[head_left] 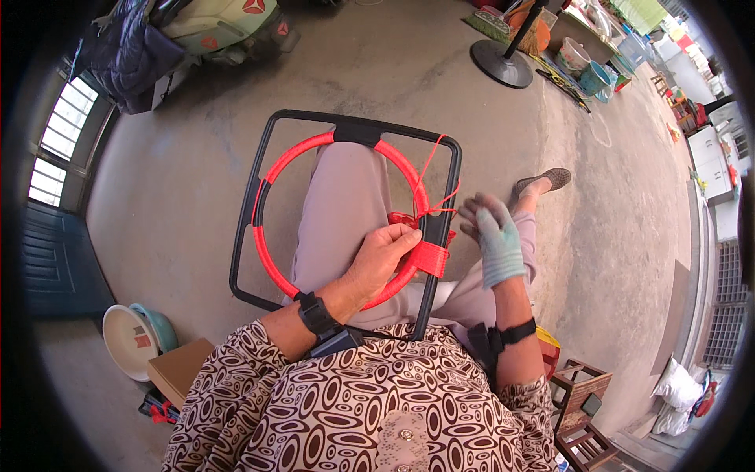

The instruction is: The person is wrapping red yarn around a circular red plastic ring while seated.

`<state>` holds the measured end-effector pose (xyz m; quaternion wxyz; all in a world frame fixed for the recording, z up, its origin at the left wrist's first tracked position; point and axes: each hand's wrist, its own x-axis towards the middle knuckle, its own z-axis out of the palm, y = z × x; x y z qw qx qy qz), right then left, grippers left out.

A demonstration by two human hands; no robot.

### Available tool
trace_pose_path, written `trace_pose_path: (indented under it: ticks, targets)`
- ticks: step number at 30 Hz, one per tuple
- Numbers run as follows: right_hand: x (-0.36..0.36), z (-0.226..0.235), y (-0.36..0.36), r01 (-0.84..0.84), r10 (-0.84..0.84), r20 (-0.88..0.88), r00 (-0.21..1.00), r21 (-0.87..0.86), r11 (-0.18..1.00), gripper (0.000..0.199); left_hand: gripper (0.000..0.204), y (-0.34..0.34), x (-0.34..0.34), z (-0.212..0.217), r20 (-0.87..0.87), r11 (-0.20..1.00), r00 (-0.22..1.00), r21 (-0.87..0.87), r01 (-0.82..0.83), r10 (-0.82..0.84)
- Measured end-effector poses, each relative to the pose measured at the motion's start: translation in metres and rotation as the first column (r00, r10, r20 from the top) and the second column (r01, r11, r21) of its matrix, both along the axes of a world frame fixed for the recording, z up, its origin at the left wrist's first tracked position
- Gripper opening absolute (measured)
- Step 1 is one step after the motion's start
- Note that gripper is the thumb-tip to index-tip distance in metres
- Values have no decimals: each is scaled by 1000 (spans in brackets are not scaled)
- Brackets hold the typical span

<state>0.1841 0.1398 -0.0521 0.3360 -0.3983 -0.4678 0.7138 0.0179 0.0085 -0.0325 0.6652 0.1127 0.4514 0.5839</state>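
Observation:
A black squarish frame (236,228) with a round inner ring (275,271) lies across my lap. Red cord is wrapped tightly around most of the ring, leaving black sections bare. My left hand (378,258), ungloved, is closed on the ring's right side, the thumb pressing beside a wide red-wrapped band (430,259). Loose red cord (427,161) loops from the frame's upper right corner down to the ring. My right hand (497,240), in a pale green-grey knit glove, is just right of the frame. Its bent fingers are blurred, and a cord strand reaches toward their tips.
A scooter (216,27) with a dark quilted cover (130,51) stands at the far left. Basins (126,342) and a cardboard box (177,370) sit at the near left. A round-based black stand (501,64) is ahead; wooden chairs (582,393) stand at the near right.

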Motion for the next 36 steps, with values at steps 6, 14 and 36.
trace_pose_path:
  ticks: [6,14,36]
  targets:
    - [-50,3,46,-158,22,-327,945,-397,904,38,19,0,2,1,-9,1000,1000,-13,14,-14]
    - [-59,23,51,249,-249,12,969,-34,968,32,19,1,2,-1,-3,999,1000,17,29,-29]
    - [-16,-26,-41,-412,376,286,882,79,908,28,15,0,-3,-4,26,999,998,9,49,-49]
